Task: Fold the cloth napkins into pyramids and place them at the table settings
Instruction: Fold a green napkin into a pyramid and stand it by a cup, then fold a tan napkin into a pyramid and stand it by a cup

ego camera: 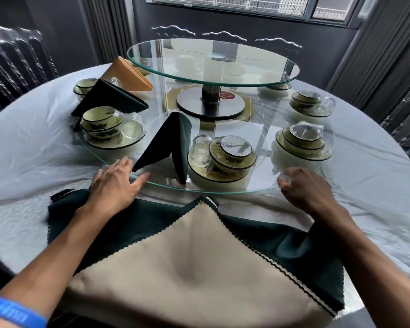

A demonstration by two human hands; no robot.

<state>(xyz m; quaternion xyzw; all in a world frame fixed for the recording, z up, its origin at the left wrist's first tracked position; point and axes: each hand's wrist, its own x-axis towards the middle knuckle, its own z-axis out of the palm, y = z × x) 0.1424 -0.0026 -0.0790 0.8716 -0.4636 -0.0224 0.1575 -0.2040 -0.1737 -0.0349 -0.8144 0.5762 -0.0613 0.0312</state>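
My left hand (pixel 117 179) is resting spread on the glass turntable (pixel 223 191), my right hand (pixel 301 185) curling at its rim, pinching nothing I can make out. The folded green napkin (pixel 168 143) is standing just beyond my left fingers; the flat beige napkin (pixel 189 263) is lying back between my forearms

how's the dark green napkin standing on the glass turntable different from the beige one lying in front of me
The dark green napkin stands upright, folded into a peaked tent; the beige napkin lies flat and unfolded. The green one sits on the lower glass turntable beside a wrapped dish set; the beige one rests on a spread dark green cloth at the table's near edge. Both have scalloped edges.
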